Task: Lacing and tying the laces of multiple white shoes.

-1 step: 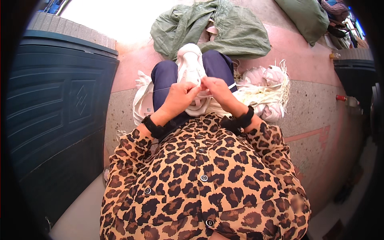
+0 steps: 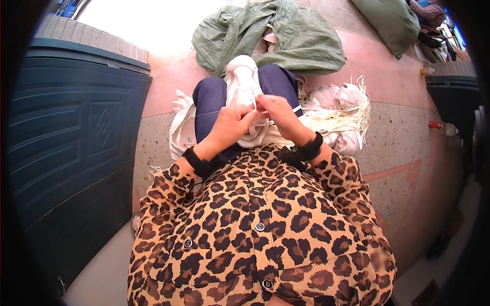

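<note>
A white sneaker (image 2: pixel 242 76) lies between my knees, toe pointing away from me. Over its lacing area, my left hand (image 2: pixel 230 125) is closed in a pinch, with the thumb and forefinger near the eyelets. My right hand (image 2: pixel 279 116) meets it from the other side, fingers also pinched together. A thin white shoelace (image 2: pixel 263 115) shows between and below the fingertips, and both hands appear to grip it. My fingers cover part of the shoe's tongue and eyelets.
Beside my right leg lies a bundle of loose white laces (image 2: pixel 326 122) with more pale shoes (image 2: pixel 337 97). Another pale shoe (image 2: pixel 185 135) rests by my left leg. A green woven sack (image 2: pixel 311 46) lies ahead. A dark blue panelled cabinet (image 2: pixel 76 127) stands at left.
My right hand has shifted very slightly, its fingers rising a little over the shoe. The left hand and the sneaker stay almost in place.
</note>
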The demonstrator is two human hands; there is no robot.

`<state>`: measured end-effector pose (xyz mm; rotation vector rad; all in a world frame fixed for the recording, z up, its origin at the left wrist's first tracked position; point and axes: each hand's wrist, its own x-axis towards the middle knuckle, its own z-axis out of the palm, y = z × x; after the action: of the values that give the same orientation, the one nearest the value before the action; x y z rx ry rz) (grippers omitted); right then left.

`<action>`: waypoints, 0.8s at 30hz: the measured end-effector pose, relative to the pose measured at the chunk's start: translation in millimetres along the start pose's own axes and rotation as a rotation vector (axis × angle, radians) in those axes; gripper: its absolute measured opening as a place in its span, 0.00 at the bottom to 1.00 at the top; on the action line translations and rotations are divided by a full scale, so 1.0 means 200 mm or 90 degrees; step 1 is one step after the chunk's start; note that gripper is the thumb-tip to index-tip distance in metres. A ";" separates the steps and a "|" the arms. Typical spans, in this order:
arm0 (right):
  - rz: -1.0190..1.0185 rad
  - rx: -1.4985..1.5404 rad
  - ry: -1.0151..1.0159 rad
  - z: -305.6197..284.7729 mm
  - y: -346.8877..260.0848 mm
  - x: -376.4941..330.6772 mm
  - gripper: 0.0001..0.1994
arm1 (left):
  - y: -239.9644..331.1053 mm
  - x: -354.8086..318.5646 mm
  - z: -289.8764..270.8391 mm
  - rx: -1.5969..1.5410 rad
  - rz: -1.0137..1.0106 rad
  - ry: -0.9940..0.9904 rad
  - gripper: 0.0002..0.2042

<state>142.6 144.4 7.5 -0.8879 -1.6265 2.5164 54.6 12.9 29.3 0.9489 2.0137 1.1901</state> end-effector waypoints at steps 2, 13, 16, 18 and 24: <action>0.025 0.057 -0.028 -0.01 -0.02 0.04 0.14 | 0.01 0.01 0.03 0.014 -0.015 -0.025 0.10; -0.302 -0.403 0.059 -0.08 -0.03 0.21 0.09 | -0.22 0.22 -0.04 0.309 0.130 0.141 0.09; -0.349 -0.531 0.069 -0.07 0.01 0.23 0.08 | -0.24 0.24 -0.02 0.305 0.112 0.143 0.09; -0.320 -0.608 0.081 -0.07 0.01 0.23 0.08 | -0.24 0.25 -0.01 0.302 0.084 0.146 0.09; -0.331 -0.684 0.081 -0.05 0.02 0.21 0.07 | -0.22 0.26 0.00 0.239 -0.007 0.158 0.10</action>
<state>113.1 163.5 -16.8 -0.4733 -2.6907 1.1350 13.5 40.3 -17.7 1.0023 2.4980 0.9795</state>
